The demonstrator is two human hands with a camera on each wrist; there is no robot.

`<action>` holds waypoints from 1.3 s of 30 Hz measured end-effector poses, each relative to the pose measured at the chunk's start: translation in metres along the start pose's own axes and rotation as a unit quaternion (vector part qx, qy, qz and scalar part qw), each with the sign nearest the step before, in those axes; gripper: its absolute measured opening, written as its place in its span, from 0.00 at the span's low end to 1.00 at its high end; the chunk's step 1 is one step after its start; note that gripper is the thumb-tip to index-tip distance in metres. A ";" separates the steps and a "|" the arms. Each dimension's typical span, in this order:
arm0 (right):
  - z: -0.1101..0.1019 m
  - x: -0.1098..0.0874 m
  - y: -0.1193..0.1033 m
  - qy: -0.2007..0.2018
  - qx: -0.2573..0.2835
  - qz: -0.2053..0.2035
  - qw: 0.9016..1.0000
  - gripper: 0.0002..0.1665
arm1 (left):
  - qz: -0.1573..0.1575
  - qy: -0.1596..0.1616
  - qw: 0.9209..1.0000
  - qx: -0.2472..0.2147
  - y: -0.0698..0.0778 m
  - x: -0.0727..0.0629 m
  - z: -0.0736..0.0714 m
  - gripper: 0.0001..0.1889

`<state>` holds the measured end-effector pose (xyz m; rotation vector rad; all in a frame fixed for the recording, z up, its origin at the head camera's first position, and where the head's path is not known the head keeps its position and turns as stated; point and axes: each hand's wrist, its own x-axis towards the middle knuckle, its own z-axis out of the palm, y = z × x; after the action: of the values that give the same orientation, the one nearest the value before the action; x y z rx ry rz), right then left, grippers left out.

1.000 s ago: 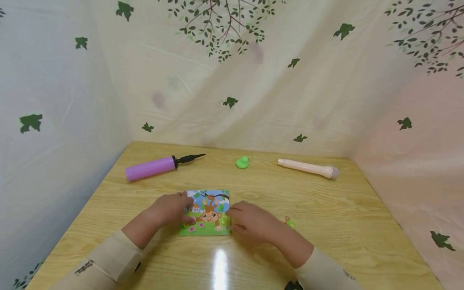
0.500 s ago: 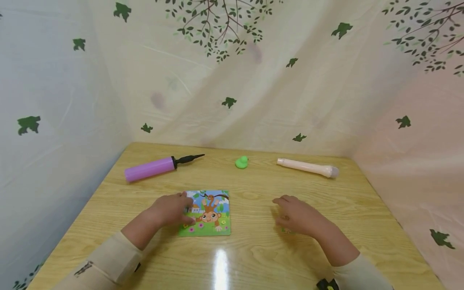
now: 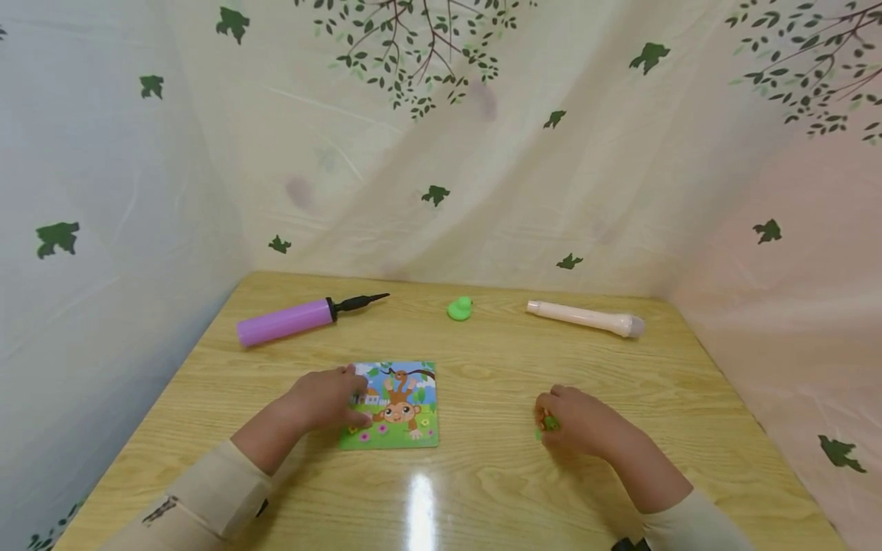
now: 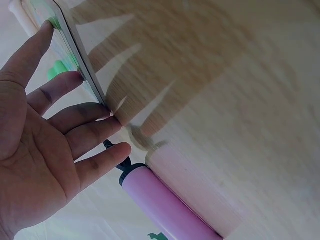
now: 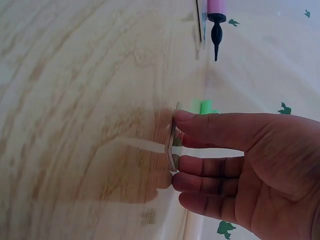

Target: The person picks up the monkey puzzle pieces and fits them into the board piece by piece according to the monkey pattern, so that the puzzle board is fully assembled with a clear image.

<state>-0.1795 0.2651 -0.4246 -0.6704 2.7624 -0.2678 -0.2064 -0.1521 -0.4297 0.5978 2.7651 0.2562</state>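
Observation:
A square picture board with a hanging monkey on it lies on the table in front of the person. The left hand touches its left side; in the left wrist view the thumb and fingers are spread and mostly straight along the board's edge. Off to the right, the right hand pinches a small flat puzzle piece printed in green and brown, close to the tabletop. From the right wrist, the thumb and fingers meet the thin piece, which fingers partly cover.
At the back of the table lie a purple hand pump with a black nozzle, a green toy duck and a pale pink toy microphone. A leaf-printed cloth hangs behind and along both sides.
The right hand has left the board's right edge, moved right to the small puzzle piece and closed its fingers on it. The left hand and board have stayed put.

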 end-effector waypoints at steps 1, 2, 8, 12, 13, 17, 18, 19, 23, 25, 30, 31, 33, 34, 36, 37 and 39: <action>0.000 0.000 0.000 0.001 -0.001 -0.005 1.000 0.12 | 0.000 -0.001 1.000 0.001 0.000 0.000 0.000 0.15; 0.000 0.001 -0.001 0.004 -0.002 -0.011 1.000 0.11 | 0.000 -0.001 1.000 0.002 0.000 0.000 0.000 0.15; 0.000 0.005 -0.008 0.021 -0.024 -0.039 0.999 0.10 | 0.000 -0.002 1.000 0.002 0.001 0.000 0.000 0.15; 0.001 0.010 -0.015 0.033 -0.037 -0.052 0.997 0.08 | 0.000 -0.003 1.000 0.003 0.000 0.000 0.000 0.15; 0.002 0.012 -0.016 0.036 -0.040 -0.056 0.997 0.08 | 0.000 -0.004 1.000 0.004 0.000 0.000 0.000 0.15; 0.006 0.022 -0.024 0.046 -0.040 -0.079 0.995 0.07 | 0.002 -0.004 1.000 0.005 -0.001 0.000 0.001 0.16; 0.007 0.025 -0.027 0.047 -0.039 -0.084 0.995 0.07 | 0.003 -0.004 1.000 0.005 0.000 0.000 0.001 0.16; 0.008 0.028 -0.030 0.051 -0.039 -0.092 0.994 0.08 | 0.003 -0.004 1.000 0.006 -0.001 0.000 0.001 0.16; 0.010 0.040 -0.047 0.068 -0.047 -0.124 0.989 0.11 | 0.003 -0.003 1.000 0.005 -0.001 -0.001 0.000 0.16; 0.010 0.046 -0.059 0.074 -0.054 -0.136 0.987 0.11 | 0.002 -0.003 1.000 0.005 -0.001 -0.002 0.000 0.16; 0.008 0.061 -0.091 0.072 -0.078 -0.158 0.982 0.11 | 0.003 -0.001 1.000 0.005 -0.001 -0.002 0.000 0.16; 0.009 0.064 -0.097 0.073 -0.087 -0.164 0.980 0.11 | 0.004 -0.001 1.000 0.004 -0.001 -0.002 0.000 0.16; 0.010 0.071 -0.107 0.075 -0.108 -0.179 0.975 0.12 | 0.004 -0.001 1.000 0.004 -0.001 -0.002 0.000 0.16; 0.011 0.075 -0.111 0.076 -0.117 -0.184 0.973 0.12 | 0.004 -0.001 1.000 0.003 -0.001 -0.003 0.000 0.16; 0.013 0.081 -0.119 0.075 -0.128 -0.192 0.970 0.12 | 0.005 0.000 1.000 0.002 0.000 -0.003 0.000 0.16; 0.014 0.084 -0.122 0.075 -0.133 -0.194 0.969 0.12 | 0.005 0.001 1.000 0.001 0.000 -0.003 0.000 0.16; 0.015 0.089 -0.128 0.073 -0.141 -0.197 0.967 0.13 | 0.005 0.001 1.000 0.002 -0.001 -0.003 0.000 0.16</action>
<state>-0.1963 0.1092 -0.4283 -1.3267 2.8097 -0.0005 -0.2043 -0.1542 -0.4290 0.6140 2.7662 0.2550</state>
